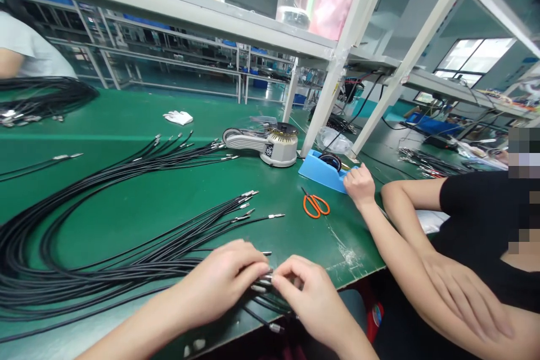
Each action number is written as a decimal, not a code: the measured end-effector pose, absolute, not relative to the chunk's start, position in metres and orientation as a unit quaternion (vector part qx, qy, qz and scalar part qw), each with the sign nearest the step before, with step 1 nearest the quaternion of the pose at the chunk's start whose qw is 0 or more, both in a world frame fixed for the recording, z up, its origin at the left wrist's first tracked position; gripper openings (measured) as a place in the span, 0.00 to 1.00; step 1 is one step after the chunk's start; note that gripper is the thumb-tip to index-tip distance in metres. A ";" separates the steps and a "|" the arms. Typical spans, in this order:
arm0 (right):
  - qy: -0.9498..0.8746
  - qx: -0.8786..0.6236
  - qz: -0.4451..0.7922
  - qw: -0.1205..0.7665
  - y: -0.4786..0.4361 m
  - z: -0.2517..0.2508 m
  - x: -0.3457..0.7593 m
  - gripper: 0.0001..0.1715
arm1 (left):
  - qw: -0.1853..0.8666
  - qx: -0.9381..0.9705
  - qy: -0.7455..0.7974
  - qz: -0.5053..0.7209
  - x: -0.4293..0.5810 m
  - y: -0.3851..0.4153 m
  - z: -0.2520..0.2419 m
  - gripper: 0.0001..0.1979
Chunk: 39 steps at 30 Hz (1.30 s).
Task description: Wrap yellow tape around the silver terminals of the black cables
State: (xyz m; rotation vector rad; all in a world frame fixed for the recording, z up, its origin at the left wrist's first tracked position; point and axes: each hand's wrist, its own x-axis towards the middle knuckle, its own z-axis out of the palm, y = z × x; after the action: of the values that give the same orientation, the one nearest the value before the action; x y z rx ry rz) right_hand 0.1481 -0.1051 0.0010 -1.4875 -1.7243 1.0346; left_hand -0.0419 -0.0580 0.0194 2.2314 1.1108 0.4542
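A thick bundle of black cables with silvery metal end pieces loops across the green table. Over the cable ends near the front edge, my left hand is closed, thumb and fingers gripping a black cable close to its tip. My right hand meets it from the right, its thumb and index finger pinched at the metal cable end. The fingers partly hide that end. Under and beside both hands lie more cable ends, one with a silvery connector hanging near the edge.
Orange-handled scissors lie beyond my hands. Behind them stand a grey round tape machine and a blue tape dispenser, touched by a co-worker's hand. A white glove lies farther back. A shelf frame rises behind.
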 end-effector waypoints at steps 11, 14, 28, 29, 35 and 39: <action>-0.604 -0.605 0.397 0.335 -0.101 -0.004 0.198 0.11 | 0.130 0.866 0.457 0.157 -0.032 0.018 -0.005 0.10; -0.594 -0.594 0.421 0.342 -0.097 -0.008 0.195 0.11 | 0.119 0.865 0.463 0.150 -0.013 0.025 -0.011 0.10; -0.654 -0.557 0.376 0.348 -0.045 -0.025 0.151 0.06 | 0.266 0.856 0.411 0.165 -0.027 -0.008 0.001 0.14; -0.626 -0.555 0.407 0.367 -0.044 -0.025 0.151 0.07 | 0.293 0.849 0.410 0.158 -0.028 -0.011 0.001 0.13; -0.537 -0.536 0.499 0.419 -0.043 -0.025 0.152 0.08 | 0.416 0.783 0.441 0.141 -0.025 -0.008 -0.004 0.17; -0.535 -0.545 0.486 0.424 -0.042 -0.028 0.151 0.08 | 0.458 0.758 0.444 0.136 -0.027 -0.004 -0.008 0.18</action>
State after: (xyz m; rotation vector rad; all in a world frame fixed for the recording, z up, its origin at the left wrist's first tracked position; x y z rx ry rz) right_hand 0.1505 -0.0416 -0.0284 -1.3636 -1.3384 1.2170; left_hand -0.0269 -0.0042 -0.0079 1.8666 1.0947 0.3360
